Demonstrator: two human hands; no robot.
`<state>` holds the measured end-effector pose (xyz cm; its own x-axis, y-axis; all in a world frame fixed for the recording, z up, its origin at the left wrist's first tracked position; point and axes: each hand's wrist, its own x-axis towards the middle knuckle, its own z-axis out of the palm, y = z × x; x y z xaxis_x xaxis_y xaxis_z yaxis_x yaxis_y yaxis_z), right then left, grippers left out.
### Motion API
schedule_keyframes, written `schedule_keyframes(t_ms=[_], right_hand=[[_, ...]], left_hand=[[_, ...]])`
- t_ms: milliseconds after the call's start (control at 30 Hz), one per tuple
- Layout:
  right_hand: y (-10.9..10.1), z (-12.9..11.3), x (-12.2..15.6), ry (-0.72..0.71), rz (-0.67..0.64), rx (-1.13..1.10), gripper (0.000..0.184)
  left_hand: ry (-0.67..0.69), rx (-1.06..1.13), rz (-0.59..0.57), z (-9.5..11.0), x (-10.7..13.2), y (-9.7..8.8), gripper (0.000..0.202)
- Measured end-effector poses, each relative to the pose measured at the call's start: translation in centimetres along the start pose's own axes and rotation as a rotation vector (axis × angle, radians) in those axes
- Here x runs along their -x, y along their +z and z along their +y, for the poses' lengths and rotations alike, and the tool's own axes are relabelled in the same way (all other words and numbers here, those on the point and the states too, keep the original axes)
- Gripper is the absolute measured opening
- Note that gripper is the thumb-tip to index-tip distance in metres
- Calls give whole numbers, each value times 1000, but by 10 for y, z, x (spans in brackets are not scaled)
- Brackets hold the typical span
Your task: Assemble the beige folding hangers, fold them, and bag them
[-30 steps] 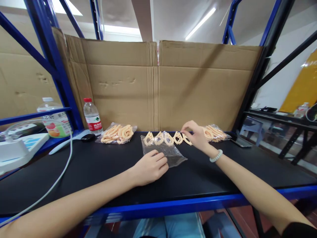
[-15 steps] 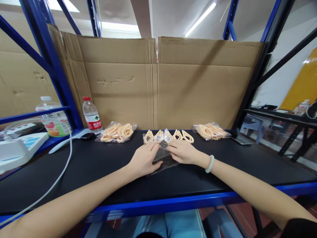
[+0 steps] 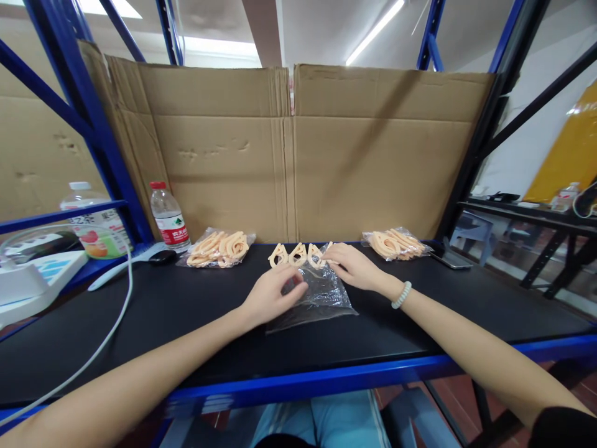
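Note:
A clear plastic bag (image 3: 321, 297) lies flat on the black shelf top (image 3: 186, 323). My left hand (image 3: 273, 294) pinches the bag's left edge near its mouth. My right hand (image 3: 351, 266) rests at the bag's upper right corner, fingers curled over the right end of a row of loose peach-coloured plastic pieces (image 3: 296, 254) lined up just behind the bag. Some of those pieces are hidden under this hand. A white bead bracelet (image 3: 401, 295) is on my right wrist.
Two filled bags of the same pieces lie at the back: one left (image 3: 217, 247), one right (image 3: 395, 243). A water bottle (image 3: 166, 216), a dark small object (image 3: 162, 257), a white cable (image 3: 109, 330), a phone (image 3: 448, 260) and a cardboard wall (image 3: 289, 155) surround the work area.
My right hand came back from the row to the bag, then moved up onto the row's right end. My left hand shifted from the bag's middle to a pinch on its left edge; the bag spread flatter.

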<state>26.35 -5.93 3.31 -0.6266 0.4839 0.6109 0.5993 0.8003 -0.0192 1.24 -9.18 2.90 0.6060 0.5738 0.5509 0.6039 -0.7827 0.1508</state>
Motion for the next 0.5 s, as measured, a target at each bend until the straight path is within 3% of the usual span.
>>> schedule_keyframes(t_ms=[67,200,300,500], right_hand=[[4,2,1,-53,-106,18,31],[10,-1,4,-12,-253,61,41],[11,-3,9,37,-329,74,51],[19,-2,19,59,-379,72,55]], left_hand=[[15,-66,-4,-12,-3,2,29],[8,-211,-231,-25,3,7,64],[-40,-234,-361,-21,10,8,70],[-120,-180,-463,-13,14,7,70]])
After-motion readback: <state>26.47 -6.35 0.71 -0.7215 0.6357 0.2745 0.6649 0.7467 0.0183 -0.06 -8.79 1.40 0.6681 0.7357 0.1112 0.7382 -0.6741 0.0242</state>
